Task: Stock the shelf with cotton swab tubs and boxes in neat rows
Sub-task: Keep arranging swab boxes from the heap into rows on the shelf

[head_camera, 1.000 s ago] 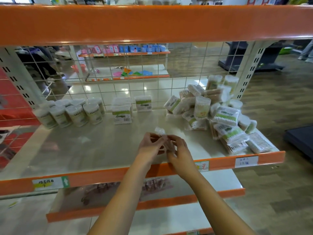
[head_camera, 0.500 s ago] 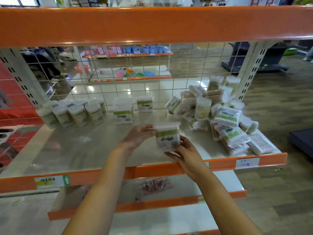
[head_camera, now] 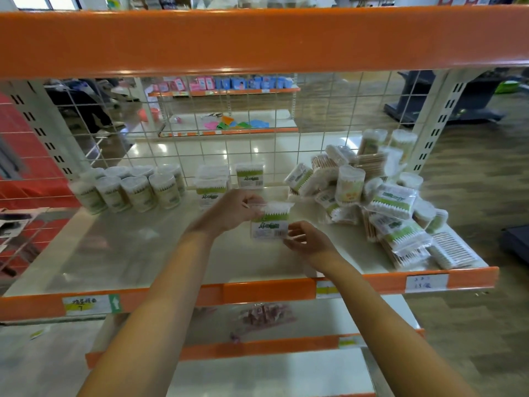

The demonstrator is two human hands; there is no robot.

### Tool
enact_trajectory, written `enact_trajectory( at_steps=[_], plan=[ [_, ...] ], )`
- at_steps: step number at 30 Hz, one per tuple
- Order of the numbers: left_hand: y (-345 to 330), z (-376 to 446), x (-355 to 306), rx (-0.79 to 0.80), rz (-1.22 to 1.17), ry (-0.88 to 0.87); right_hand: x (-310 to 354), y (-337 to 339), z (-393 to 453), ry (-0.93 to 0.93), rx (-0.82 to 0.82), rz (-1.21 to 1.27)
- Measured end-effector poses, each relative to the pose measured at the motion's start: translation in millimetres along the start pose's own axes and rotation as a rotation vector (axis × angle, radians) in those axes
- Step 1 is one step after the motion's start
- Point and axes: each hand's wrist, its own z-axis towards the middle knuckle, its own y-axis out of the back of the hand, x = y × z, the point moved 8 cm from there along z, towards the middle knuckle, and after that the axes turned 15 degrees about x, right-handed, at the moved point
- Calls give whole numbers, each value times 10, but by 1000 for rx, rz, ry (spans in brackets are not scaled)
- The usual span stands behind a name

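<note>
Item in hand: one clear cotton swab box (head_camera: pixel 270 222) with a green label band, held upright above the middle of the shelf (head_camera: pixel 137 253), in front of the boxes already placed. Your left hand (head_camera: pixel 232 210) grips its upper left edge, fingers curled round the top; your right hand (head_camera: pixel 307 240) pinches its lower right corner with the fingertips. Far left on the shelf: round swab tubs (head_camera: pixel 137 190) standing in two rows against the wire grid back (head_camera: pixel 315 144). Far centre: square boxes (head_camera: pixel 213 183) stacked and standing side by side, one more box (head_camera: pixel 249 175) just right of them. Right side: an unsorted heap of tubs, bagged packs and boxes (head_camera: pixel 392 202), some upright, most lying tilted on one another, reaching to the near edge. Near edge of the shelf: orange rail with paper price labels (head_camera: pixel 426 282).
</note>
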Motion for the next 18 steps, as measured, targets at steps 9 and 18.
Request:
enact_trajectory(
  at_steps=[9, 18],
  plan=[
    [90, 227, 194, -40, 324, 127, 29, 15, 387, 30, -80, -445],
    [255, 519, 247, -81, 470, 172, 210, -18, 782, 56, -22, -546]
  ],
)
